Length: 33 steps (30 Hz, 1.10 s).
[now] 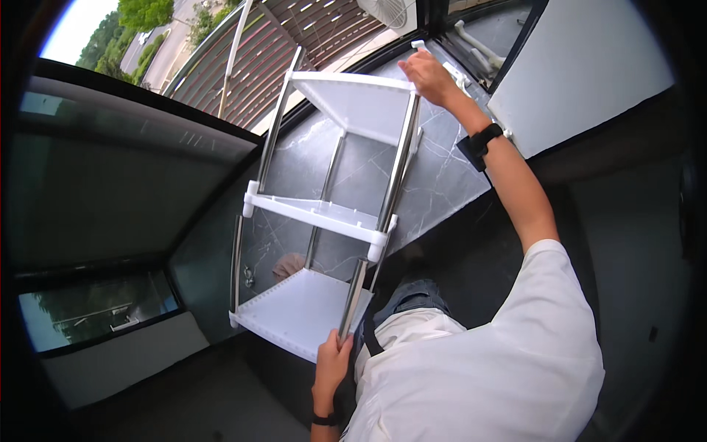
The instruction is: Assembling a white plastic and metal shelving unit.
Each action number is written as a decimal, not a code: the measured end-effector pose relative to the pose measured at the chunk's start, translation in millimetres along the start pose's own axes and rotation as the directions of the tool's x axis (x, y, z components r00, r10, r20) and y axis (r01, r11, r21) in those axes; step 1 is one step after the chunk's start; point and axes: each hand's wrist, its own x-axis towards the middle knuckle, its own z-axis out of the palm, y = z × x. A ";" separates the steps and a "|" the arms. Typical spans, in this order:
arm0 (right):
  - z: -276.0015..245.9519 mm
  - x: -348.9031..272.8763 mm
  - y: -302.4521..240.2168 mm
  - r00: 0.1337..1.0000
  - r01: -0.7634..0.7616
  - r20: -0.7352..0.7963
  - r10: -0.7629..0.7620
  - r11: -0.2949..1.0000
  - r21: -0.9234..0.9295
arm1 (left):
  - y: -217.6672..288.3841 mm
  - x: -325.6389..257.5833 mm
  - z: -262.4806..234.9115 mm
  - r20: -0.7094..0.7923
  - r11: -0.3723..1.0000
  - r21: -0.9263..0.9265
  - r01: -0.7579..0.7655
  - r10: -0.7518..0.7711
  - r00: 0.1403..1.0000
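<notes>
Gripping a chrome post of the white three-tier corner shelf (324,214), the left hand (333,362) closes low while the right hand (427,76) clasps its top tier. Held tilted above the marbled floor (442,184), it could probably twist loose.

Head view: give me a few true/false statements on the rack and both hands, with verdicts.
1. The rack has three white shelves. True.
2. The left hand grips a metal post near the bottom shelf. True.
3. The right hand hangs free of the rack. False: it holds the top shelf at its corner.
4. The right wrist is bare. False: it wears a black watch.
5. The shelves are loaded with bottles. False: they are bare.
</notes>
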 end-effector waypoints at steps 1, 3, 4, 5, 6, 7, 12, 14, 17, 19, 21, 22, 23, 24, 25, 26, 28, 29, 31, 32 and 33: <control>1.5 -2.7 -1.8 0.996 -0.082 -0.018 0.083 0.995 0.059 | 0.2 0.7 1.6 -0.106 0.997 0.008 -0.073 0.074 0.992; 4.9 -12.6 -2.6 0.991 -0.125 -0.040 0.128 0.989 0.076 | 2.6 0.9 -0.5 -0.249 0.990 0.080 -0.115 0.132 0.959; 5.0 -15.7 -6.5 0.992 -0.113 -0.054 0.116 0.992 0.061 | -2.4 3.5 -2.4 -0.304 0.988 0.118 -0.103 0.135 0.943; 3.4 -21.6 -10.9 0.996 -0.073 -0.053 0.074 0.997 0.027 | -3.2 4.7 -5.7 -0.329 0.986 0.131 -0.108 0.145 0.933; 4.0 -29.6 -11.7 0.997 -0.060 -0.053 0.062 0.998 0.035 | -1.0 7.8 -9.0 -0.356 0.983 0.144 -0.115 0.159 0.921; 6.9 -39.0 -11.0 0.994 0.015 -0.111 -0.019 0.999 -0.040 | -3.8 11.6 -9.7 -0.387 0.975 0.185 -0.122 0.186 0.903; 2.1 -74.7 -3.9 0.973 0.069 -0.201 -0.113 0.974 -0.215 | -10.9 30.6 -20.5 -0.438 0.950 0.276 -0.143 0.257 0.862; -2.2 -74.5 -16.6 0.981 -0.073 -0.185 0.062 0.996 -0.053 | -26.5 48.1 -17.0 -0.445 0.951 0.273 -0.144 0.257 0.858; -0.1 -69.9 -25.9 0.979 -0.125 -0.161 0.122 0.992 -0.007 | -32.6 53.9 -7.5 -0.462 0.951 0.270 -0.149 0.264 0.847; -1.3 -69.0 -26.1 0.978 -0.155 -0.148 0.148 0.987 -0.036 | -37.6 54.8 -3.9 -0.470 0.949 0.274 -0.155 0.273 0.839; 4.4 -74.9 -16.6 0.975 -0.076 -0.219 0.045 0.988 -0.134 | -37.6 54.7 -5.6 -0.457 0.940 0.282 -0.192 0.307 0.835; 4.5 -72.2 -17.8 0.958 -0.010 -0.281 -0.058 0.972 -0.237 | -38.8 53.4 -7.7 -0.440 0.928 0.292 -0.230 0.344 0.829; 2.7 -73.3 -19.8 0.971 -0.010 -0.232 -0.059 0.958 -0.286 | -43.1 51.5 -9.1 -0.451 0.932 0.284 -0.226 0.338 0.826; -2.3 -69.0 -31.2 0.971 0.003 -0.229 -0.071 0.958 -0.286 | -47.5 50.3 -10.1 -0.468 0.915 0.290 -0.282 0.392 0.792; -5.1 -64.2 -43.8 0.981 -0.108 -0.187 0.054 0.950 -0.294 | -52.2 48.8 -11.0 -0.485 0.894 0.297 -0.335 0.443 0.754; -6.3 -61.1 -59.4 0.973 -0.216 -0.144 0.179 0.927 -0.308 | -58.3 45.1 -11.2 -0.493 0.898 0.286 -0.333 0.436 0.753; 0.9 -61.6 -104.8 0.955 -0.149 -0.277 0.103 0.977 -0.151 | -69.7 40.8 -13.7 -0.502 0.782 0.433 -0.449 0.623 0.600; 6.6 -63.3 -133.8 0.959 -0.099 -0.275 0.063 0.988 -0.118 | -74.2 40.6 -14.8 -0.514 0.789 0.423 -0.446 0.614 0.599; 21.6 -73.4 -180.7 0.983 -0.048 -0.176 0.058 0.997 0.059 | -82.8 38.9 -13.0 -0.477 0.717 0.504 -0.481 0.696 0.537; 25.4 -80.3 -194.9 0.998 -0.049 -0.036 0.046 0.994 -0.103 | -84.7 36.9 -13.5 -0.485 0.725 0.495 -0.478 0.687 0.541; 25.5 -83.8 -200.2 0.984 -0.129 0.111 0.139 0.988 -0.089 | -83.3 35.4 -14.0 -0.485 0.717 0.510 -0.474 0.696 0.530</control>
